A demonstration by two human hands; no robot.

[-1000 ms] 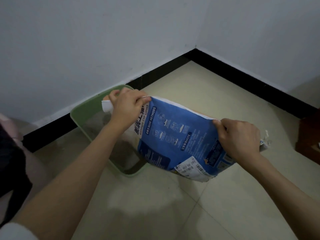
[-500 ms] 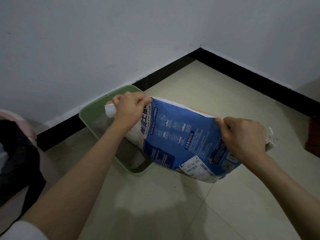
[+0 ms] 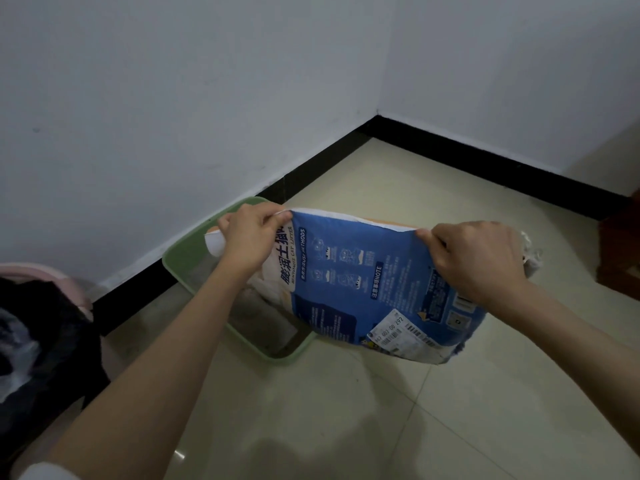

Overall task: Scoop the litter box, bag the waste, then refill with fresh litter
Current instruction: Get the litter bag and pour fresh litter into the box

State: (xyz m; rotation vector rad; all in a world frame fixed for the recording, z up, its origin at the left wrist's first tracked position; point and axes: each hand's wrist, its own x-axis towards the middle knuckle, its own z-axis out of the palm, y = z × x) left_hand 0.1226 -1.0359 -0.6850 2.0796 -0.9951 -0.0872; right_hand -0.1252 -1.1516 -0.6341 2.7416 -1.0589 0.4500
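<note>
A blue and white cat litter bag (image 3: pixel 367 289) hangs sideways above the floor, held by both hands. My left hand (image 3: pixel 251 239) grips its left end over the green litter box (image 3: pixel 187 251). My right hand (image 3: pixel 479 263) grips its right end, where the bag is bunched up. The box sits on the floor against the wall, with grey litter inside; the bag and my left arm hide much of it. The bag's left end tilts toward the box.
A pink bin (image 3: pixel 74 289) lined with a black bag (image 3: pixel 45 337) stands at the left edge. Black skirting (image 3: pixel 450 150) runs along both walls to the corner. Brown wooden furniture (image 3: pixel 620 258) shows at the right edge. The floor is pale tile.
The view has drifted right, so the box, bag and hands sit further right in the frame. Both hands keep the same hold on the bag; the pink bin shows more.
</note>
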